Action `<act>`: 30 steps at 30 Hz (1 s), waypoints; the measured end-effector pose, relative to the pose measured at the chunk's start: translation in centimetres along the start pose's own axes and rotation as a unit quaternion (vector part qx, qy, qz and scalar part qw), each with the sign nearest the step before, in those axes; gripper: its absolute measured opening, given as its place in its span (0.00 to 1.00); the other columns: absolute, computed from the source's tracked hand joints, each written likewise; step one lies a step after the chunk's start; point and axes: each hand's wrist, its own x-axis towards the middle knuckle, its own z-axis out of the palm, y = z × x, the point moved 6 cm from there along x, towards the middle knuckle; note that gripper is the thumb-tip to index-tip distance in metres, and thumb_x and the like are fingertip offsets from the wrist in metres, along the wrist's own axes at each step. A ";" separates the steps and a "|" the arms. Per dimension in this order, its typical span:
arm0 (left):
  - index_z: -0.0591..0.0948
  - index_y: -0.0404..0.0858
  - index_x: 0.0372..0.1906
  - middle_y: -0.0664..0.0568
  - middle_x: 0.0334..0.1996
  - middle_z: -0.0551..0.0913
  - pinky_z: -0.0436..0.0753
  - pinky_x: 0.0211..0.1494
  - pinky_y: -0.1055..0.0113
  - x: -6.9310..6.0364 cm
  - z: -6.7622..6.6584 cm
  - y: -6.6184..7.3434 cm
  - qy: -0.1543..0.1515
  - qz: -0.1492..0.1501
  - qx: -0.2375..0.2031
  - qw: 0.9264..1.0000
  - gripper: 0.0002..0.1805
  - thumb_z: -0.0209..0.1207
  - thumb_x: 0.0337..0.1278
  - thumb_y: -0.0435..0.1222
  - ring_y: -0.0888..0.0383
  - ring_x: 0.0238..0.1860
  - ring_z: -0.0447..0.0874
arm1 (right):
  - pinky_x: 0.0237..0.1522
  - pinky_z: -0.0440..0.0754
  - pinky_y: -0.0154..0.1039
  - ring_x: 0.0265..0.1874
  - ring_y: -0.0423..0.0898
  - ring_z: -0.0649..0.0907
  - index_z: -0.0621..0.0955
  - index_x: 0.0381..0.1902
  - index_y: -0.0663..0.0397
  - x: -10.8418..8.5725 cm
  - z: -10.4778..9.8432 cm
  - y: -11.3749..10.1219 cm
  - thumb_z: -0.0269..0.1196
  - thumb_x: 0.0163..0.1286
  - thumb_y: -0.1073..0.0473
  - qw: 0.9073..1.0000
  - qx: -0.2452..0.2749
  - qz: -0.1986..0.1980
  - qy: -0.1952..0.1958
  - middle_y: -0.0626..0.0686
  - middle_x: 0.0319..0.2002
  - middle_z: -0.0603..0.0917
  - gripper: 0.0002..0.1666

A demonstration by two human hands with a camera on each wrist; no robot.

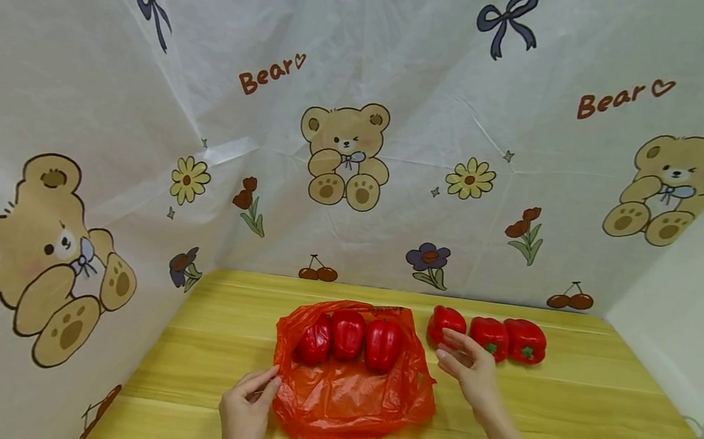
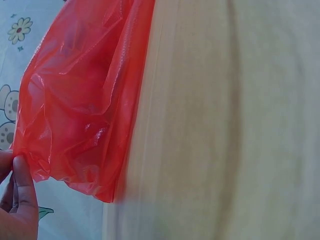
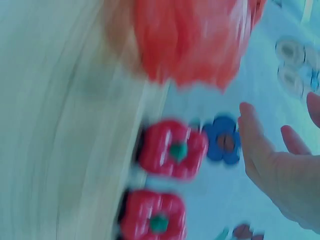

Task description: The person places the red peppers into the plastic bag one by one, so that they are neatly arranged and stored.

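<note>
An orange-red plastic bag (image 1: 350, 408) lies on the table with its mouth toward me, and several red bell peppers (image 1: 348, 335) show inside it toward the back. My left hand (image 1: 245, 410) pinches the bag's left edge between thumb and fingers, as the left wrist view also shows. To the bag's right, my right hand (image 1: 471, 374) reaches with its fingers extended, holding nothing. Just beyond its fingertips sits a loose bell pepper (image 1: 444, 323); whether they touch I cannot tell. Farther right lie more bell peppers (image 3: 172, 149) with green stems.
The wood-grain table (image 1: 598, 407) stretches to both sides of the bag. A white cloth (image 1: 402, 240) printed with bears and flowers hangs behind it and along the left side. A thin cable (image 1: 702, 433) hangs near the right edge.
</note>
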 end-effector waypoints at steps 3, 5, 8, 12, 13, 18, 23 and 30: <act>0.88 0.31 0.40 0.39 0.40 0.87 0.80 0.35 0.84 0.0 0.0 -0.1 -0.003 -0.004 -0.002 1.000 0.09 0.67 0.52 0.25 0.75 0.34 0.79 | 0.44 0.84 0.28 0.43 0.25 0.81 0.68 0.66 0.71 0.3 -3.1 0.4 0.61 0.71 0.61 0.999 -0.001 -0.012 0.035 0.35 0.49 0.81 0.31; 0.88 0.31 0.41 0.39 0.40 0.87 0.80 0.35 0.84 0.0 0.0 -0.1 -0.005 -0.009 -0.001 1.000 0.09 0.67 0.52 0.25 0.75 0.34 0.79 | 0.42 0.82 0.24 0.41 0.22 0.80 0.69 0.66 0.70 0.7 -5.2 0.6 0.61 0.71 0.59 0.998 -0.002 -0.019 0.060 0.25 0.43 0.79 0.30; 0.88 0.32 0.41 0.39 0.40 0.87 0.80 0.35 0.84 0.0 0.0 -0.1 -0.007 -0.011 -0.001 1.000 0.09 0.67 0.52 0.25 0.75 0.33 0.79 | 0.39 0.80 0.20 0.39 0.19 0.79 0.71 0.64 0.65 1.2 -8.3 1.2 0.62 0.70 0.57 0.994 -0.014 -0.017 0.103 0.20 0.39 0.78 0.29; 0.88 0.31 0.40 0.39 0.40 0.87 0.80 0.35 0.84 0.1 0.0 -0.1 -0.003 -0.001 -0.003 1.000 0.09 0.67 0.52 0.25 0.75 0.33 0.79 | 0.38 0.76 0.15 0.37 0.16 0.76 0.71 0.66 0.62 1.9 -11.8 1.9 0.62 0.70 0.52 0.985 -0.055 0.009 0.161 0.17 0.37 0.74 0.32; 0.88 0.31 0.40 0.39 0.40 0.87 0.80 0.35 0.84 0.1 0.0 -0.1 -0.002 0.001 -0.003 1.000 0.09 0.67 0.51 0.25 0.75 0.33 0.79 | 0.37 0.75 0.14 0.37 0.16 0.74 0.71 0.67 0.61 2.1 -12.6 2.1 0.62 0.70 0.50 0.982 -0.067 0.019 0.174 0.17 0.36 0.73 0.33; 0.88 0.30 0.40 0.39 0.39 0.87 0.79 0.35 0.85 0.1 -0.1 0.0 0.002 0.007 0.002 1.000 0.09 0.67 0.51 0.24 0.76 0.33 0.79 | 0.38 0.71 0.12 0.43 0.21 0.72 0.70 0.70 0.56 3.2 -15.5 3.4 0.62 0.69 0.46 0.969 -0.111 0.058 0.211 0.25 0.41 0.74 0.36; 0.88 0.30 0.40 0.39 0.39 0.87 0.79 0.35 0.85 0.1 -0.1 0.0 0.003 0.006 0.004 1.000 0.09 0.67 0.51 0.24 0.76 0.33 0.79 | 0.38 0.71 0.13 0.61 0.44 0.74 0.66 0.73 0.51 4.0 -17.1 4.4 0.59 0.70 0.41 0.963 -0.148 0.086 0.206 0.51 0.63 0.74 0.39; 0.88 0.30 0.40 0.39 0.39 0.86 0.79 0.35 0.84 0.1 -0.1 -0.1 0.000 -0.008 0.003 1.000 0.09 0.66 0.52 0.24 0.76 0.33 0.78 | 0.31 0.66 0.16 0.67 0.73 0.62 0.57 0.75 0.61 5.3 -17.7 5.5 0.53 0.74 0.43 0.975 -0.166 0.071 0.131 0.74 0.73 0.54 0.42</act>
